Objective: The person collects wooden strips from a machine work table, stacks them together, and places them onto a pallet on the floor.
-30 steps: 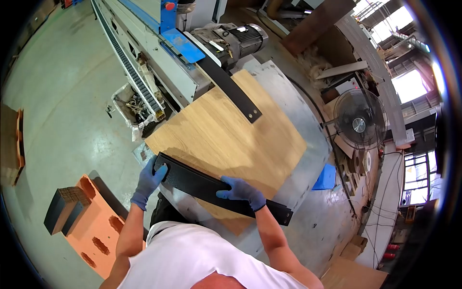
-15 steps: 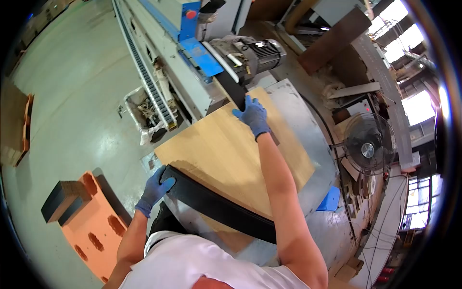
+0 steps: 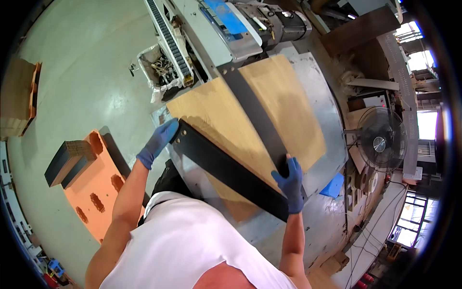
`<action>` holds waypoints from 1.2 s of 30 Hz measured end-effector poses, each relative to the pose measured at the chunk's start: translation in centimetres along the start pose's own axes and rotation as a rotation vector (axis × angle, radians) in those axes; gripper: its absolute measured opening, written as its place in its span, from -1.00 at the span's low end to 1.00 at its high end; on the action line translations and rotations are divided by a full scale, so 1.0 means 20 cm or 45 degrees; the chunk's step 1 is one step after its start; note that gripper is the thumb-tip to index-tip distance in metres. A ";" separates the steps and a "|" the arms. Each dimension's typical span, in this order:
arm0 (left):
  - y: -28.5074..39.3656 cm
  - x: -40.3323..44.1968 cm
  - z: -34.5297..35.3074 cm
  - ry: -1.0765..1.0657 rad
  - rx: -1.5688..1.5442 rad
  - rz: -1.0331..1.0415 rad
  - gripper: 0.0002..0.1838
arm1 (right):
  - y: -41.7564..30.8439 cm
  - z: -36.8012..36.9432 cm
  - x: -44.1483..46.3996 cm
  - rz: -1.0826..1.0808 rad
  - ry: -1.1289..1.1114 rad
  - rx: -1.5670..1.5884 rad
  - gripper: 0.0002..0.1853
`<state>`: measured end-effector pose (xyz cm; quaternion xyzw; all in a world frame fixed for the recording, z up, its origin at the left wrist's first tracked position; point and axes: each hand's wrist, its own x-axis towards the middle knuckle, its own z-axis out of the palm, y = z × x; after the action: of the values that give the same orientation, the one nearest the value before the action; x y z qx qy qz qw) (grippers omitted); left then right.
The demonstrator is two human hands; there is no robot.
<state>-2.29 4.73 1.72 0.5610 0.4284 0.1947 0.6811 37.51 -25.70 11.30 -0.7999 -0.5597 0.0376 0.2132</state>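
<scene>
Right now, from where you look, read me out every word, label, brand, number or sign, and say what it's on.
No text can be read.
Motor: any markings are too small and blurred.
Fan: no readable badge on its hub.
Near dark board and far dark board: no lettering in sight.

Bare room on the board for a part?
The board is bare right of the far strip, up to the metal tabletop, and in the wedge between that and the near strip. Crowded: the strips' lower ends, by the right hand.
</scene>
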 end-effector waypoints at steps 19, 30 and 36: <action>0.26 0.03 0.03 -0.045 0.012 -0.403 -0.25 | 0.08 -0.20 -0.63 0.188 0.215 0.018 -0.43; 0.21 0.26 0.01 -0.060 0.155 -0.575 -0.21 | 0.92 -0.03 -1.26 1.751 0.223 1.551 -0.51; 0.30 0.24 0.10 -0.007 0.213 -0.672 -0.27 | 0.84 -0.05 -1.18 1.782 0.115 1.723 -0.43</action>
<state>3.21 8.96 5.58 0.4846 0.5724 -0.0271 0.6609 43.92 -52.22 1.57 -0.6608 0.1906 0.4387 0.5784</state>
